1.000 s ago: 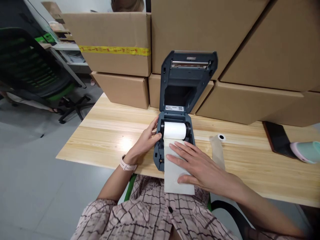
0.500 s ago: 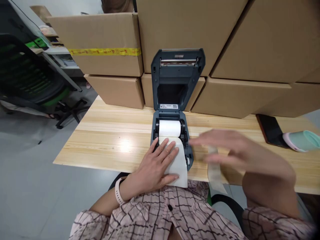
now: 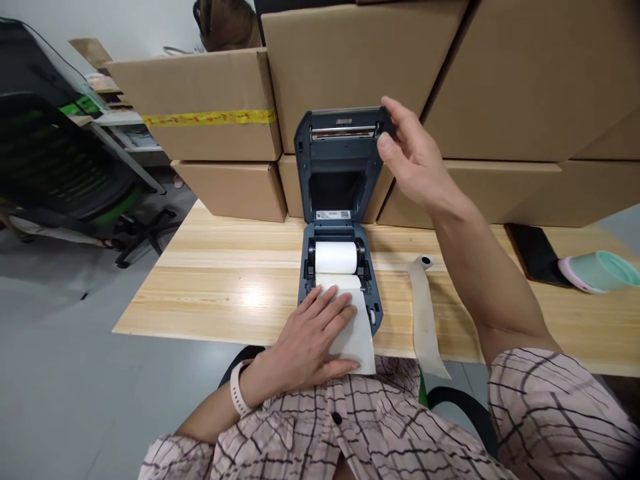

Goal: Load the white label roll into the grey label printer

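A dark grey label printer (image 3: 303,303) stands on the wooden table with its lid (image 3: 336,157) raised. Inside it sits a roll of white labels (image 3: 336,257), whose strip (image 3: 356,337) runs toward me over the front of the printer and past the table edge. My left hand (image 3: 315,337) lies flat on that strip with its fingers stretched out. At the upper right corner of the lid, my right hand (image 3: 413,153) grips the edge between thumb and fingers.
To the right of the printer, a small roll with a loose pale strip (image 3: 425,320) hangs over the table edge. Farther right lie a black phone (image 3: 536,253) and a mint-green cup (image 3: 603,272). Cardboard boxes (image 3: 360,73) are stacked behind the printer. An office chair (image 3: 65,153) stands at left.
My right hand has moved up and back from beside the printer and taken hold of the raised lid's corner. My left hand stays on the label strip.
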`<act>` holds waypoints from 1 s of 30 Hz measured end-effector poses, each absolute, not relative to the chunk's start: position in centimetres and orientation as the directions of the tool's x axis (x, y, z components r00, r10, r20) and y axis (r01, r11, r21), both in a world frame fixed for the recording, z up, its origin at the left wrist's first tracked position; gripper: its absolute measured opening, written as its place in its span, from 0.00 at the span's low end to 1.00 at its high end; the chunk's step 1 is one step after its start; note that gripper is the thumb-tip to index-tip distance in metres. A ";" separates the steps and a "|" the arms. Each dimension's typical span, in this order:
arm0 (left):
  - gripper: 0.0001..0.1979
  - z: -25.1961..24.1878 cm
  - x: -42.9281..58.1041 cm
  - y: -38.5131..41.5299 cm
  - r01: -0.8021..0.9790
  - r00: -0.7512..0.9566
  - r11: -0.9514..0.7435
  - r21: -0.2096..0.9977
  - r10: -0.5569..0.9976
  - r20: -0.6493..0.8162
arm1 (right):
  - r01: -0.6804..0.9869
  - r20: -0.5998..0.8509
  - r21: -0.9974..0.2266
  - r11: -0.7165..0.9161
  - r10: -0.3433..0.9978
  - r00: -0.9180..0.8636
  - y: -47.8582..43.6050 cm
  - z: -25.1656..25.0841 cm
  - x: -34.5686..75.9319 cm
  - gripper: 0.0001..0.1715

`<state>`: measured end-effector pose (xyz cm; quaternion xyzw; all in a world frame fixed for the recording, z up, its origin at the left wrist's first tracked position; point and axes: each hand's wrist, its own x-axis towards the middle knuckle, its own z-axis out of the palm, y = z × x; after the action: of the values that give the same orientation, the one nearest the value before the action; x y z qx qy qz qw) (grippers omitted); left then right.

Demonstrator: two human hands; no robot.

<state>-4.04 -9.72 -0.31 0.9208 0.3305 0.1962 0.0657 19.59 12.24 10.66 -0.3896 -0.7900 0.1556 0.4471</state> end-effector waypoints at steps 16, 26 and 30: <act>0.12 -2.1 -6.5 -12.4 0.494 -0.155 -0.691 0.528 0.528 0.835 | 0.417 0.527 -0.454 0.787 0.615 -0.586 -2.6 6.5 19.8 0.38; 0.43 -1.5 -3.2 -9.1 0.079 0.014 -0.128 0.989 0.992 0.127 | 0.571 0.487 -0.259 0.779 0.616 -0.619 -9.6 0.9 19.7 0.36; 0.48 -1.8 -3.2 -9.5 0.021 0.013 -0.077 0.997 0.997 0.077 | 0.618 0.475 -0.251 0.745 0.651 -0.592 -10.5 0.5 18.9 0.37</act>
<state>-3.22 -9.47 -1.82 0.5272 0.4826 0.5104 0.4781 18.94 -10.50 0.51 -0.3557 -0.8918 0.0298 0.2780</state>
